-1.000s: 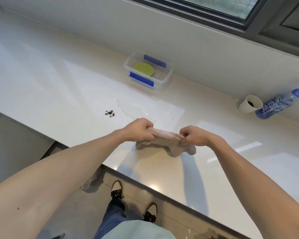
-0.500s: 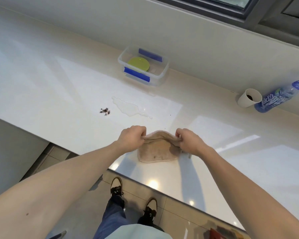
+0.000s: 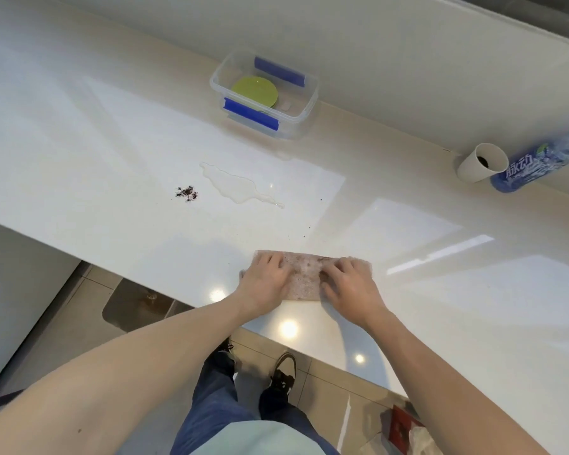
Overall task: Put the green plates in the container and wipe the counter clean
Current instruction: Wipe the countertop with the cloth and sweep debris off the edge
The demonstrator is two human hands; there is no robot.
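Observation:
A pinkish-beige cloth [image 3: 304, 274] lies folded flat on the white counter [image 3: 96, 165] near its front edge. My left hand [image 3: 266, 280] presses on the cloth's left part and my right hand [image 3: 350, 284] on its right part, fingers spread flat. Farther back stands a clear container [image 3: 304, 116] with blue clips, and a green plate [image 3: 254, 91] lies inside it. Between cloth and container sit a water puddle [image 3: 237, 187] and a small heap of dark crumbs [image 3: 187, 193]. A few tiny specks [image 3: 304, 236] dot the counter just beyond the cloth.
At the back right a paper cup [image 3: 480, 167] lies on its side next to a blue-labelled bottle [image 3: 536, 164], also lying down. A pale wall rises behind the counter. Below the counter edge are the tiled floor and my shoes [image 3: 281, 372].
The cloth, held bunched between both fists above the counter, was spread out and folded flat onto the surface. Both hands went from gripping it to pressing on it with flat fingers.

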